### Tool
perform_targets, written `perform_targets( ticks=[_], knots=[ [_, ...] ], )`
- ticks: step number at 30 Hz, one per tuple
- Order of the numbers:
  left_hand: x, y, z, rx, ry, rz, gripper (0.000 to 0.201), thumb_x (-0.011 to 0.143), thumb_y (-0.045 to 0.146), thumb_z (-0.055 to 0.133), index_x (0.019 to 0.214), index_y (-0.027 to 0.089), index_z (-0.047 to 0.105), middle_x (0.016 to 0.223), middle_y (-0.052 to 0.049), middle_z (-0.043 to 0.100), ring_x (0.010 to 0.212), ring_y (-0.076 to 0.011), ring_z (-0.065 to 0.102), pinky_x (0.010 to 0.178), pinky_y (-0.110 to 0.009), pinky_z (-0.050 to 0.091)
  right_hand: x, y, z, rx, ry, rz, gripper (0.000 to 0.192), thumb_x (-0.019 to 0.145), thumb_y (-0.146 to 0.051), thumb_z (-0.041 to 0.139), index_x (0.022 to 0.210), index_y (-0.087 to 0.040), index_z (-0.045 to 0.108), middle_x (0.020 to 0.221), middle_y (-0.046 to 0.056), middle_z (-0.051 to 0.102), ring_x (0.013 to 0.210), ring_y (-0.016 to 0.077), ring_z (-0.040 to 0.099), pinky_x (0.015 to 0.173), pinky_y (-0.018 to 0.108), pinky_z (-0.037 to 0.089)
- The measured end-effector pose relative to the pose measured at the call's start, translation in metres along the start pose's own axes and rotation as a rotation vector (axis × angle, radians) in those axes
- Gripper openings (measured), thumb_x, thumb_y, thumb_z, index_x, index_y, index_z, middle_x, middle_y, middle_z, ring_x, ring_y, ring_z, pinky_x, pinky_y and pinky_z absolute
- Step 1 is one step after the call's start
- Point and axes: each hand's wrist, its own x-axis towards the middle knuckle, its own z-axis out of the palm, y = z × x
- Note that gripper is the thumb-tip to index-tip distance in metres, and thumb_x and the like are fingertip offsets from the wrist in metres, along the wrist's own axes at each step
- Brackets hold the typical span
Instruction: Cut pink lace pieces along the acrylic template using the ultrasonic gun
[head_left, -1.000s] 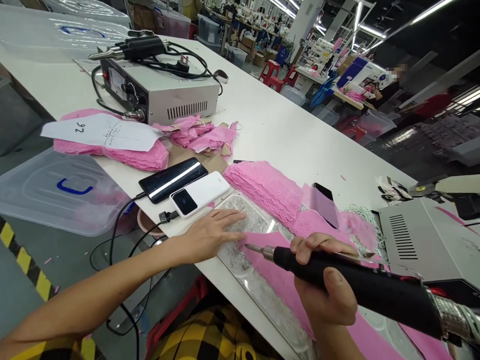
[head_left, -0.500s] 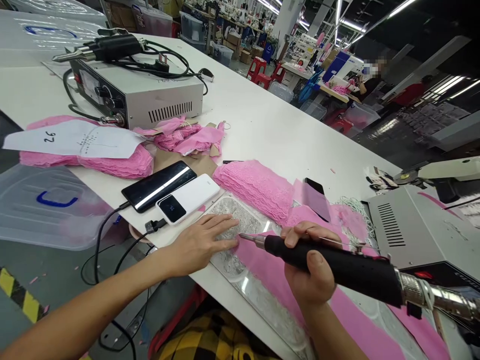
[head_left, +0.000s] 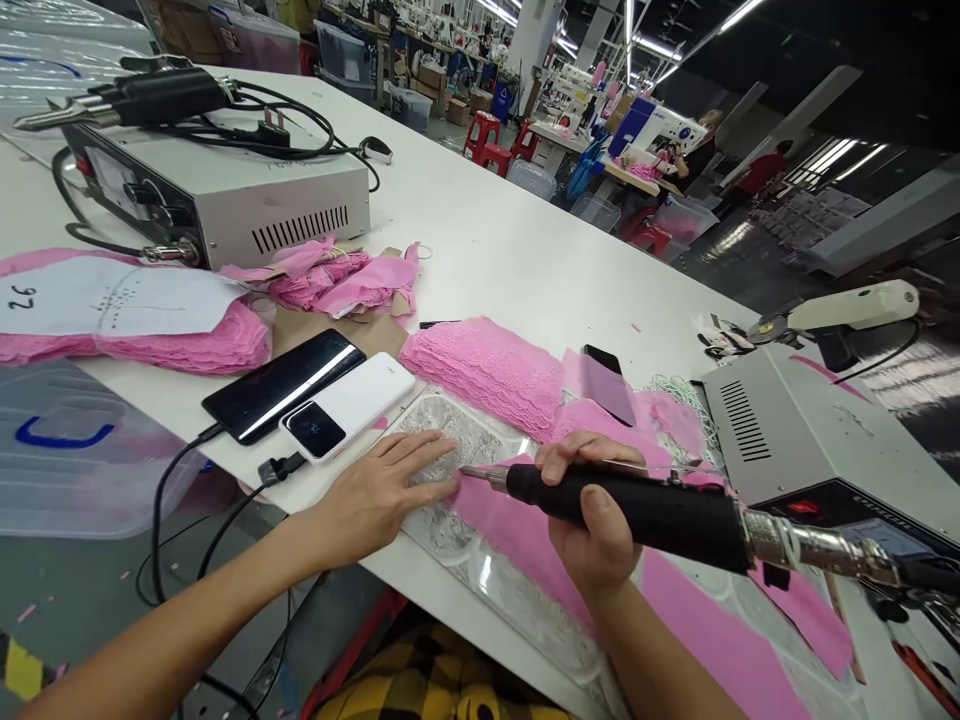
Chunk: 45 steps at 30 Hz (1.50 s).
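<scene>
My right hand point(head_left: 589, 515) grips a black handheld cutting tool point(head_left: 645, 508) with a metal tip; the tip touches the left end of a long pink fabric strip point(head_left: 675, 630). That strip lies on a clear glass plate point(head_left: 487, 575) at the table's near edge. My left hand point(head_left: 379, 490) rests flat, fingers apart, on the plate beside the strip's end, its fingertips close to the tool tip. A stack of pink lace pieces point(head_left: 487, 365) lies just behind the plate.
A black phone point(head_left: 285, 383) and a white power bank point(head_left: 349, 405) lie left of the plate, with cables hanging off the edge. Grey control boxes stand at far left point(head_left: 217, 195) and right point(head_left: 795, 430). More pink lace point(head_left: 135, 340) lies under a paper pattern. A plastic bin lid point(head_left: 67, 450) sits below.
The tool tip has come down and left onto the strip's end beside my left fingertips. The view has shifted, so everything sits further left in the picture.
</scene>
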Motion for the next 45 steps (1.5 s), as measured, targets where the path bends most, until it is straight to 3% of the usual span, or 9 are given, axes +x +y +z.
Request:
perform_targets(
  ticks=[9, 16, 23, 26, 30, 35, 38, 41, 45],
  knots=[
    [-0.002, -0.002, 0.002, -0.004, 0.016, 0.014, 0.063, 0.073, -0.011, 0.042, 0.120, 0.025, 0.062, 0.145, -0.009, 0.048, 0.137, -0.0291, 0.040, 0.102, -0.048, 0.045, -0.002, 0.001, -0.002, -0.038, -0.061, 0.007, 0.009, 0.085, -0.024, 0.058, 0.093, -0.023, 0.058, 0.088, 0.000, 0.058, 0.066, 0.0120, 0.057, 0.067, 0.036, 0.052],
    [-0.002, -0.003, -0.002, -0.023, 0.075, 0.032, 0.063, 0.079, -0.010, 0.037, 0.126, 0.026, 0.059, 0.141, -0.009, 0.052, 0.135, -0.0269, 0.044, 0.100, -0.047, 0.049, 0.011, -0.014, -0.008, -0.036, 0.073, -0.014, 0.013, 0.080, -0.022, 0.059, 0.093, -0.022, 0.062, 0.089, 0.001, 0.060, 0.064, 0.0116, 0.058, 0.068, 0.035, 0.051],
    [0.023, 0.016, -0.007, -0.087, 0.187, 0.122, 0.041, 0.092, -0.001, 0.041, 0.124, 0.019, 0.058, 0.124, -0.009, 0.066, 0.122, -0.0217, 0.057, 0.097, -0.040, 0.051, 0.022, -0.045, -0.059, -0.205, 0.293, -0.060, 0.013, 0.074, -0.022, 0.063, 0.086, -0.021, 0.064, 0.087, 0.000, 0.061, 0.062, 0.0114, 0.058, 0.070, 0.035, 0.051],
    [0.042, 0.033, 0.003, -0.085, 0.138, 0.186, 0.039, 0.092, 0.001, 0.040, 0.122, 0.016, 0.060, 0.124, -0.010, 0.066, 0.118, -0.0220, 0.059, 0.097, -0.040, 0.051, 0.013, -0.055, -0.084, -0.259, 0.395, -0.062, 0.014, 0.071, -0.024, 0.063, 0.084, -0.020, 0.065, 0.085, 0.000, 0.062, 0.059, 0.0114, 0.057, 0.067, 0.035, 0.051],
    [0.061, 0.046, 0.021, -0.012, 0.022, 0.206, 0.035, 0.099, 0.015, 0.038, 0.126, 0.016, 0.059, 0.135, -0.011, 0.059, 0.128, -0.0262, 0.053, 0.103, -0.044, 0.047, 0.002, -0.066, -0.108, -0.286, 0.492, -0.074, 0.015, 0.069, -0.025, 0.060, 0.082, -0.019, 0.065, 0.083, 0.001, 0.063, 0.057, 0.0115, 0.055, 0.065, 0.035, 0.050],
    [0.064, 0.043, 0.031, 0.061, -0.037, 0.240, 0.035, 0.103, 0.029, 0.037, 0.128, 0.020, 0.059, 0.137, -0.010, 0.058, 0.129, -0.0274, 0.052, 0.105, -0.045, 0.043, -0.004, -0.073, -0.127, -0.313, 0.555, -0.093, 0.016, 0.067, -0.026, 0.060, 0.081, -0.020, 0.065, 0.082, 0.000, 0.063, 0.055, 0.0116, 0.054, 0.062, 0.035, 0.049],
    [0.066, 0.045, 0.033, 0.046, -0.016, 0.251, 0.036, 0.104, 0.030, 0.035, 0.127, 0.022, 0.060, 0.138, -0.008, 0.057, 0.131, -0.0262, 0.050, 0.108, -0.044, 0.038, -0.005, -0.076, -0.137, -0.319, 0.572, -0.112, 0.015, 0.067, -0.026, 0.060, 0.081, -0.021, 0.065, 0.081, 0.000, 0.064, 0.054, 0.0119, 0.054, 0.060, 0.034, 0.048],
    [0.076, 0.056, 0.037, 0.038, 0.006, 0.297, 0.037, 0.104, 0.027, 0.032, 0.129, 0.019, 0.059, 0.137, -0.010, 0.058, 0.132, -0.0281, 0.049, 0.109, -0.045, 0.036, -0.005, -0.078, -0.146, -0.316, 0.589, -0.135, 0.015, 0.067, -0.026, 0.059, 0.081, -0.021, 0.065, 0.080, 0.000, 0.063, 0.054, 0.0118, 0.055, 0.059, 0.034, 0.048],
    [0.098, 0.078, 0.045, 0.034, -0.053, 0.391, 0.037, 0.103, 0.029, 0.034, 0.130, 0.017, 0.058, 0.136, -0.012, 0.058, 0.126, -0.0305, 0.054, 0.104, -0.046, 0.041, -0.010, -0.080, -0.153, -0.309, 0.613, -0.159, 0.016, 0.068, -0.025, 0.057, 0.082, -0.020, 0.064, 0.081, 0.000, 0.061, 0.054, 0.0114, 0.054, 0.059, 0.034, 0.047]
  ],
)
